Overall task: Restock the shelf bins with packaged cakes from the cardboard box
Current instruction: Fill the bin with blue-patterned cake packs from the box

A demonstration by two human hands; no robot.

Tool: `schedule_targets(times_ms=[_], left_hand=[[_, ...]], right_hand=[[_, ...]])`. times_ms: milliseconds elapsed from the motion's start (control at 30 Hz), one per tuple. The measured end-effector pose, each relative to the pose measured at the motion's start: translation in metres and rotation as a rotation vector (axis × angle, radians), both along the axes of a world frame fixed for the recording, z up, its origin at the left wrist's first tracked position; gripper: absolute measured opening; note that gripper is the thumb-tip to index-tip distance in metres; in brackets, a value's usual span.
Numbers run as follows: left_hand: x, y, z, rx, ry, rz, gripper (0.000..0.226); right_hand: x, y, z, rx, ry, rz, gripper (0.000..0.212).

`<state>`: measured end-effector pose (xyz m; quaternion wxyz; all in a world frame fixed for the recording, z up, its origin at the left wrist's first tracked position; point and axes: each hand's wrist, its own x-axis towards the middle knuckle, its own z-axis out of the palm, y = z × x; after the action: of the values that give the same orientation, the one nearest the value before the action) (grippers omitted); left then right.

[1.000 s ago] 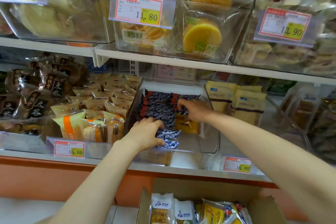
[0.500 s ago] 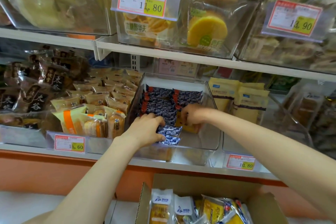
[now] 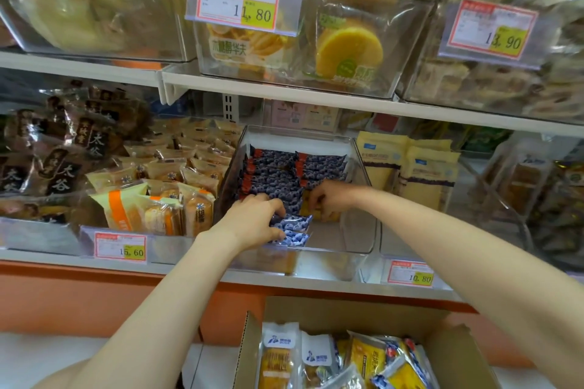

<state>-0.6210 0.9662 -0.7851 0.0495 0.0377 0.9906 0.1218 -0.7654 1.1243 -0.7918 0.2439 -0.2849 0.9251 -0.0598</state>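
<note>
A clear shelf bin (image 3: 360,230) on the middle shelf holds two rows of blueberry-print cake packs (image 3: 278,167). My left hand (image 3: 256,218) reaches into the bin's front left and grips the nearest blueberry packs (image 3: 294,230). My right hand (image 3: 328,199) is inside the bin just to the right, with curled fingers on a yellow pack (image 3: 322,215) at the front of the right row. Below the shelf stands an open cardboard box (image 3: 442,350) with several packaged cakes (image 3: 316,360) in white, yellow and blue wrappers.
Left of the bin is a bin of beige and orange cake packs (image 3: 164,199) with a 15.60 tag (image 3: 121,249). To the right stand yellow bags (image 3: 420,170). The upper shelf (image 3: 284,88) carries clear bins of yellow cakes close above my hands.
My right hand has drawn back from the rear of the right row toward the bin's front, onto the yellow pack. The left hand has stayed on the front blueberry packs.
</note>
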Motion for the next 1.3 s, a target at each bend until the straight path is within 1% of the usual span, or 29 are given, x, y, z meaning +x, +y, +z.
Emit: schedule_targets(times_ms=[100, 200, 267, 333, 400, 433, 467, 533, 600, 633, 700, 767, 833, 867, 933, 1000, 1067, 1133, 1233, 1300], left_hand=[[0.005, -0.002, 0.002, 0.112, 0.068, -0.002, 0.039], [0.014, 0.003, 0.006, 0.365, 0.127, -0.028, 0.038], [0.025, 0.01, 0.01, 0.499, 0.162, -0.018, 0.039], [0.039, 0.019, 0.009, 0.578, 0.226, 0.017, 0.031], [0.054, 0.033, 0.003, 0.642, 0.287, 0.052, 0.019], [0.06, 0.042, -0.003, 0.672, 0.284, 0.061, 0.012], [0.066, 0.053, -0.013, 0.692, 0.25, 0.067, 0.007], [0.074, 0.075, -0.044, 0.688, 0.124, 0.08, 0.014], [0.081, 0.097, -0.086, 0.676, -0.054, 0.132, 0.02], [0.085, 0.107, -0.108, 0.691, -0.168, 0.192, 0.02], [0.097, 0.126, -0.156, 0.765, -0.425, 0.336, 0.022], [0.112, 0.14, -0.2, 0.836, -0.638, 0.421, 0.024], [0.123, 0.151, -0.228, 0.898, -0.769, 0.469, 0.023], [0.127, 0.156, -0.233, 0.911, -0.811, 0.49, 0.021], [0.13, 0.164, -0.241, 0.931, -0.844, 0.514, 0.022], [0.128, 0.168, -0.248, 0.993, -0.826, 0.517, 0.027], [0.125, 0.17, -0.254, 1.066, -0.82, 0.535, 0.03], [0.124, 0.175, -0.257, 1.122, -0.799, 0.564, 0.033], [0.124, 0.184, -0.265, 1.166, -0.716, 0.628, 0.035], [0.123, 0.188, -0.267, 1.16, -0.645, 0.649, 0.034]], right_hand=[[0.018, 0.014, 0.015, -0.115, 0.083, 0.009, 0.031], [0.056, 0.039, 0.037, -0.312, 0.162, 0.038, 0.038], [0.09, 0.061, 0.051, -0.481, 0.194, 0.069, 0.04], [0.124, 0.086, 0.056, -0.624, 0.203, 0.08, 0.04], [0.15, 0.111, 0.049, -0.7, 0.188, 0.091, 0.04], [0.16, 0.123, 0.039, -0.712, 0.172, 0.094, 0.04], [0.167, 0.134, 0.025, -0.699, 0.145, 0.089, 0.04], [0.173, 0.152, -0.011, -0.603, 0.06, 0.062, 0.038], [0.17, 0.169, -0.058, -0.414, -0.032, 0.024, 0.034], [0.168, 0.178, -0.081, -0.313, -0.067, 0.011, 0.035], [0.164, 0.198, -0.123, -0.122, -0.113, -0.018, 0.041], [0.162, 0.218, -0.156, 0.054, -0.138, -0.057, 0.054], [0.163, 0.236, -0.177, 0.132, -0.159, -0.161, 0.067], [0.164, 0.243, -0.186, 0.137, -0.184, -0.216, 0.069], [0.165, 0.252, -0.2, 0.125, -0.251, -0.254, 0.07], [0.167, 0.256, -0.209, 0.106, -0.302, -0.238, 0.072], [0.169, 0.256, -0.213, 0.065, -0.331, -0.251, 0.073], [0.167, 0.255, -0.214, 0.011, -0.341, -0.296, 0.079], [0.164, 0.253, -0.215, -0.1, -0.412, -0.411, 0.092], [0.164, 0.252, -0.217, -0.212, -0.488, -0.492, 0.092]])
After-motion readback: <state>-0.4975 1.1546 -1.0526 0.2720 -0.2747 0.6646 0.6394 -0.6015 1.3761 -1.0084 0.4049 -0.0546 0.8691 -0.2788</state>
